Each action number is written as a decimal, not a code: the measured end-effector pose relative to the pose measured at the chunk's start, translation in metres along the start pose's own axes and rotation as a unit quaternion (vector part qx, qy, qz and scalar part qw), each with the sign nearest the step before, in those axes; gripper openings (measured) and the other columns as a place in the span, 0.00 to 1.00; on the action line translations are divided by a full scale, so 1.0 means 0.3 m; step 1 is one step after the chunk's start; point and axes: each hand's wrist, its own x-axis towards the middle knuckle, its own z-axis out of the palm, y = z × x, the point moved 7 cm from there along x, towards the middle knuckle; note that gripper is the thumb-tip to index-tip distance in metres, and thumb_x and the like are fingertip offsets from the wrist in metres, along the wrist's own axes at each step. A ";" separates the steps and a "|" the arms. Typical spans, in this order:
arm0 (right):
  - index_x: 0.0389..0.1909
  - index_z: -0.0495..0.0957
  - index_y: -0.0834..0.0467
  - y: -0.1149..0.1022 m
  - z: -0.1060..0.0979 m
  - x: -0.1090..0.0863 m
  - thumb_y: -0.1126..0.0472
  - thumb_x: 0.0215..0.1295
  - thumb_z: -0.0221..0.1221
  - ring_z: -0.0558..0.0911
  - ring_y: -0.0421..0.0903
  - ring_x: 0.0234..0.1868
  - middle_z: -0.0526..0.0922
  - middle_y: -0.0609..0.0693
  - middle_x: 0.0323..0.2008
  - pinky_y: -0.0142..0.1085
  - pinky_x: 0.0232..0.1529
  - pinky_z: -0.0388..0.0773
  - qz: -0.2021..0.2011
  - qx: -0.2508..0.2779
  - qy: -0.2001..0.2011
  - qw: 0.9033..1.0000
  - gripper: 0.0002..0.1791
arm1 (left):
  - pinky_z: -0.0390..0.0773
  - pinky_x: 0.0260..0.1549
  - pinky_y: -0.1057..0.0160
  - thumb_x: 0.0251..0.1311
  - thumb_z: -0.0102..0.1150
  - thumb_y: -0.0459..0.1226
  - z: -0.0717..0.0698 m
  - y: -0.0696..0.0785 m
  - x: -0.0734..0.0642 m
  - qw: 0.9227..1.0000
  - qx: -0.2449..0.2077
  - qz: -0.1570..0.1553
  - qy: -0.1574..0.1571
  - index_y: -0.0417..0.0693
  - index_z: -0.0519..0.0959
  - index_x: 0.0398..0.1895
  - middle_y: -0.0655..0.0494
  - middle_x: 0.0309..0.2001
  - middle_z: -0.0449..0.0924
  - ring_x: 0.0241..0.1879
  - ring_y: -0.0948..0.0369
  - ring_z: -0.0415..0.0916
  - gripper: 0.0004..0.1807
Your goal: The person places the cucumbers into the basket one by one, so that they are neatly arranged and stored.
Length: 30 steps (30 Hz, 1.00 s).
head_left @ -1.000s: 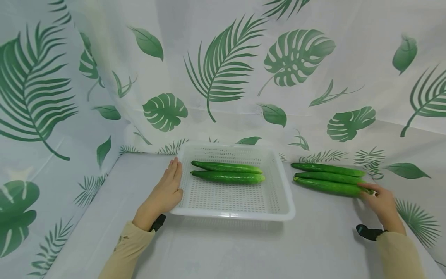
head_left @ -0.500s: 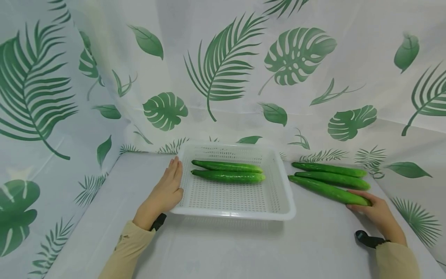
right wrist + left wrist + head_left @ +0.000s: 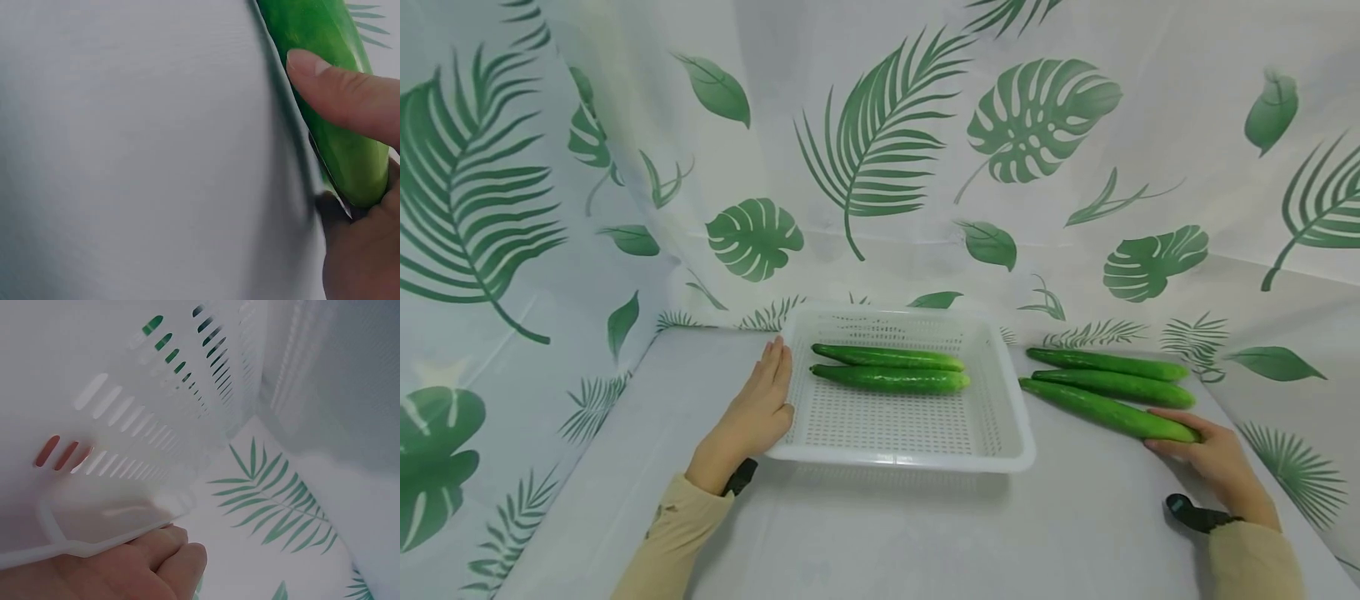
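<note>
At the left side of a white plastic basket (image 3: 898, 460), my left hand (image 3: 756, 408) holds the rim. Its fingers lie along the outside, the thumb laps over the edge, and skin shows through wall slots in the left wrist view. Two cucumbers (image 3: 891, 379) lie side by side in the basket. My right hand (image 3: 1206, 454) grips the near end of a third cucumber (image 3: 1097, 408) on the table. In the right wrist view the thumb presses on that cucumber (image 3: 350, 150) from one side; the fingers are mostly hidden beyond it.
Two more cucumbers (image 3: 1105, 363) lie behind the gripped one, right of the basket. A white table (image 3: 925, 542) spreads beneath everything. A leaf-printed white curtain (image 3: 910, 167) closes off the back and both sides.
My right hand has drawn the nearest cucumber's near end toward me, away from the other two, and now grips it lower; in the last half second it is still. Left hand and basket stay put.
</note>
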 end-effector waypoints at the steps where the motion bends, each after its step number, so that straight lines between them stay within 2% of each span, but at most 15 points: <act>1: 0.73 0.66 0.54 -0.009 -0.007 -0.004 0.46 0.58 0.70 0.48 0.75 0.69 0.47 0.76 0.73 0.72 0.63 0.48 -0.004 -0.002 -0.004 1.000 0.44 | 0.39 0.72 0.42 0.61 0.41 0.29 0.000 0.001 0.000 1.000 0.000 0.001 0.001 0.26 0.38 0.75 0.34 0.78 0.27 0.77 0.44 0.24 0.41; 4: 0.74 0.65 0.50 -0.042 -0.031 -0.019 0.48 0.61 0.68 0.46 0.73 0.71 0.44 0.71 0.75 0.73 0.62 0.48 -0.015 0.001 -0.018 1.000 0.41 | 0.39 0.72 0.42 0.61 0.41 0.29 0.000 0.003 0.001 1.000 0.000 0.003 0.001 0.25 0.38 0.75 0.34 0.77 0.27 0.77 0.44 0.24 0.41; 6: 0.74 0.66 0.47 -0.071 -0.055 -0.027 0.49 0.63 0.66 0.57 0.63 0.70 0.54 0.60 0.75 0.60 0.65 0.61 -0.027 -0.010 -0.013 0.999 0.38 | 0.39 0.72 0.42 0.61 0.41 0.29 0.001 0.002 0.002 1.000 0.000 0.003 0.000 0.26 0.38 0.75 0.34 0.78 0.27 0.77 0.44 0.24 0.41; 8: 0.72 0.69 0.46 -0.109 -0.077 -0.033 0.52 0.63 0.67 0.67 0.47 0.62 0.64 0.45 0.67 0.42 0.57 0.71 -0.046 -0.011 0.001 0.999 0.35 | 0.39 0.72 0.42 0.61 0.40 0.29 0.002 0.001 0.003 1.000 0.000 0.003 -0.001 0.26 0.38 0.75 0.34 0.78 0.27 0.77 0.44 0.24 0.41; 10: 0.70 0.72 0.46 -0.155 -0.102 -0.038 0.53 0.63 0.67 0.66 0.31 0.51 0.65 0.30 0.56 0.26 0.43 0.71 -0.069 -0.023 0.022 0.997 0.33 | 0.39 0.73 0.43 0.61 0.40 0.30 0.003 0.001 0.003 1.000 0.000 0.004 -0.001 0.26 0.37 0.75 0.34 0.78 0.27 0.77 0.44 0.24 0.41; 11: 0.69 0.73 0.47 -0.180 -0.113 -0.041 0.53 0.63 0.68 0.64 0.26 0.46 0.64 0.26 0.52 0.22 0.36 0.68 -0.079 -0.033 0.034 0.996 0.32 | 0.39 0.73 0.43 0.61 0.40 0.30 0.003 0.002 0.004 1.000 0.000 0.004 0.000 0.26 0.37 0.75 0.34 0.78 0.28 0.77 0.44 0.24 0.41; 12: 0.68 0.73 0.47 -0.207 -0.121 -0.045 0.53 0.62 0.68 0.63 0.24 0.46 0.64 0.26 0.52 0.22 0.36 0.67 -0.087 -0.040 0.042 0.995 0.32 | 0.39 0.72 0.43 0.60 0.40 0.30 0.003 0.002 0.004 1.000 0.001 0.004 0.000 0.26 0.37 0.75 0.34 0.77 0.28 0.77 0.44 0.24 0.41; 14: 0.69 0.72 0.49 -0.263 -0.134 -0.053 0.53 0.62 0.68 0.63 0.24 0.47 0.65 0.30 0.55 0.21 0.36 0.68 -0.100 -0.045 0.054 0.993 0.33 | 0.39 0.72 0.42 0.60 0.41 0.29 0.003 0.002 0.004 1.000 0.002 0.004 0.000 0.25 0.37 0.75 0.34 0.77 0.28 0.77 0.44 0.24 0.41; 16: 0.70 0.71 0.49 -0.316 -0.141 -0.062 0.50 0.63 0.67 0.65 0.28 0.54 0.65 0.35 0.61 0.25 0.42 0.69 -0.098 -0.055 0.061 0.992 0.34 | 0.39 0.72 0.42 0.60 0.41 0.29 0.004 0.002 0.005 1.000 0.001 0.005 0.000 0.25 0.38 0.75 0.33 0.77 0.28 0.77 0.43 0.24 0.42; 19: 0.72 0.68 0.48 -0.394 -0.141 -0.074 0.48 0.63 0.66 0.61 0.37 0.67 0.63 0.36 0.67 0.43 0.61 0.67 -0.089 -0.035 0.060 0.994 0.36 | 0.40 0.72 0.42 0.60 0.41 0.29 0.004 0.001 0.004 1.000 0.001 0.006 0.001 0.25 0.38 0.75 0.33 0.77 0.28 0.77 0.43 0.24 0.41; 21: 0.73 0.67 0.46 -0.448 -0.137 -0.085 0.46 0.63 0.65 0.54 0.38 0.72 0.61 0.33 0.68 0.59 0.67 0.57 -0.084 -0.025 0.060 0.994 0.37 | 0.40 0.72 0.42 0.60 0.41 0.29 0.003 0.002 0.004 1.000 0.001 0.007 0.003 0.25 0.38 0.75 0.33 0.77 0.28 0.77 0.43 0.25 0.41; 23: 0.73 0.67 0.45 -0.503 -0.130 -0.094 0.46 0.63 0.66 0.53 0.39 0.72 0.62 0.31 0.67 0.65 0.68 0.49 -0.083 -0.003 0.055 0.995 0.37 | 0.40 0.72 0.42 0.60 0.41 0.29 0.003 0.002 0.003 1.000 0.001 0.008 0.003 0.25 0.38 0.75 0.33 0.77 0.28 0.77 0.43 0.24 0.41; 24: 0.72 0.67 0.45 -0.532 -0.124 -0.098 0.45 0.63 0.66 0.55 0.39 0.71 0.63 0.31 0.65 0.64 0.68 0.49 -0.083 0.002 0.055 0.995 0.37 | 0.40 0.72 0.42 0.60 0.41 0.29 0.003 0.002 0.003 1.000 0.002 0.008 0.004 0.25 0.38 0.75 0.33 0.77 0.28 0.77 0.43 0.25 0.41; 27: 0.72 0.69 0.46 -0.622 -0.096 -0.099 0.47 0.63 0.66 0.64 0.40 0.62 0.67 0.34 0.61 0.44 0.66 0.63 -0.095 0.019 0.057 0.994 0.36 | 0.39 0.72 0.42 0.60 0.41 0.29 0.003 0.001 0.003 1.000 0.002 0.007 0.004 0.25 0.38 0.75 0.33 0.77 0.28 0.76 0.43 0.24 0.41; 30: 0.70 0.71 0.48 -0.713 -0.054 -0.093 0.50 0.63 0.67 0.68 0.38 0.51 0.69 0.34 0.55 0.27 0.48 0.68 -0.115 0.022 0.055 0.992 0.34 | 0.40 0.72 0.42 0.60 0.41 0.29 0.002 0.000 0.002 1.000 0.006 0.004 0.005 0.25 0.38 0.75 0.33 0.77 0.28 0.76 0.43 0.25 0.41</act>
